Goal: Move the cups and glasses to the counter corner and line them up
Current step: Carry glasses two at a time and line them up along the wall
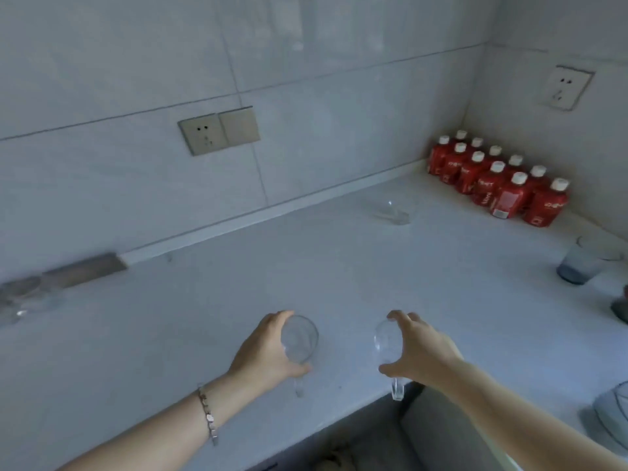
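While held just above the front edge of the counter [339, 266], two see-through glass cups with handles. Left hand [268, 351] wrapped around the left cup [300, 339], fingers over the top rim, thumb low on the side, handle poking down below. Right hand [421, 351] closed around the right cup [384, 345] the same way, its handle hanging down past the front edge. Both cups near each other, not touching.

Farther back, near the back edge and toward the right back corner, one more clear glass [394, 212] (blurry, hard to tell if upright or tipped). Right in that back corner, against the walls, a pack of red bottles [496, 185] with white caps. By the right edge, a bluish glass [579, 266] standing up, with something dark just beside it, cut off by the picture's side. At the far left by the back edge, some blurry clear glasses [23, 300]. Low at the right side, a pale rounded thing [611, 413], only partly seen.

On the left wrist, a thin bracelet [208, 416]. On the back wall, a socket plate [219, 130]; on the side wall, another socket [565, 87].
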`<state>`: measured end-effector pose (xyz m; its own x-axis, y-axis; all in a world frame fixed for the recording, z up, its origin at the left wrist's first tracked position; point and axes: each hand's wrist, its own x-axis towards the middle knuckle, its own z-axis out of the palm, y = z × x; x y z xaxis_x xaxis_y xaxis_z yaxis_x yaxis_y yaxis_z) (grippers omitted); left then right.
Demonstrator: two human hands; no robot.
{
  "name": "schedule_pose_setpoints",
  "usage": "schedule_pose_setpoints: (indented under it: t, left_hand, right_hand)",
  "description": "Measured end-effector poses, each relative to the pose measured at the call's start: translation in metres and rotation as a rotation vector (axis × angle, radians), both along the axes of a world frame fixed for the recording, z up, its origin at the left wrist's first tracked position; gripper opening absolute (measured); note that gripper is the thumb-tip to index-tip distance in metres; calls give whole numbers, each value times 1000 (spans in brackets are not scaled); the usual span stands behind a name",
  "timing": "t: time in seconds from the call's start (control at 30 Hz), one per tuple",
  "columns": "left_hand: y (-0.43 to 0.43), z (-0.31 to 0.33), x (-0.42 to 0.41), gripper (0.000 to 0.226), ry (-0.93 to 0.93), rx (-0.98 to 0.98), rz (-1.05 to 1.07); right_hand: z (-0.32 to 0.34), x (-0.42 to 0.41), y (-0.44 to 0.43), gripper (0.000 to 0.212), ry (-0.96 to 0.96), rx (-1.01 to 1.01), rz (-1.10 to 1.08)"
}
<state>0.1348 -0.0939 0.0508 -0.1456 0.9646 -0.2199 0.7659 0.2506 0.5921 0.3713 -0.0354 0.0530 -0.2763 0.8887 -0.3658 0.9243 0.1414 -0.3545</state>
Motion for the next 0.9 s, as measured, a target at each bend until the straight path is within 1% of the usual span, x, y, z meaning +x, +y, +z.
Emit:
schedule_pose_setpoints:
  t: [0.23,0.33,0.4,0.47,0.57,0.7,0.8,0.9]
  left_hand:
    - [-117,4,-131,98,17,-53,280]
    - [-158,3,-188,109,16,-54,389]
    - [-182,0,-229,105,12,-53,446]
    - [-203,-3,-274,98,4,-45,491]
    - [-230,-4,-341,96,-9,-50,544]
    - [-256,-6,-423,88,19,-77,537]
    - [-266,-7,-471,87,14,-81,571]
    - [-268,-10,-507,80,0,-77,605]
  right_hand:
    - [5,-148,-47,84,45,3,297]
    - [5,-216,-66,84,37,8,391]
    - [3,-263,-79,84,30,9,436]
    - [-1,-311,-93,85,34,8,459]
    - [-8,-382,-114,88,43,-4,474]
    - [-16,-468,-134,87,37,-22,505]
    - [-22,-517,-134,87,35,-45,492]
    - [-30,-554,-124,86,37,-64,448]
